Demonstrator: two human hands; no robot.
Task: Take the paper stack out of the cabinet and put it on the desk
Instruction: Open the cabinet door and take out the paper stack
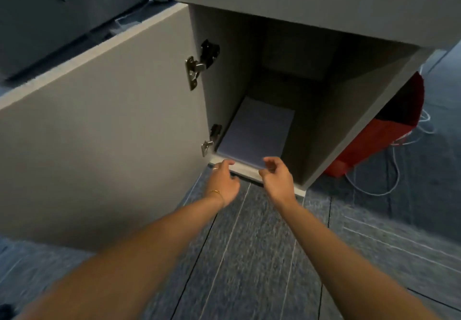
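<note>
Paper stack (pixel 257 130) in cabinet (pixel 349 110) — door (pixel 99 125) open, red bag (pixel 389 130) beside.

Cabinet (pixel 324 110): one
Door (pixel 99 132): one, left of cabinet
Hinges (pixel 197 68): two, on cabinet's left wall
Paper stack (pixel 257 132): one, inside cabinet
Hands (pixel 222 182): two, before cabinet
Red bag (pixel 389 130): one, right of cabinet

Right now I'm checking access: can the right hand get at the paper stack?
Probably yes. The cabinet door stands open, and the right hand hovers at the paper stack's near edge, nothing between.
</note>
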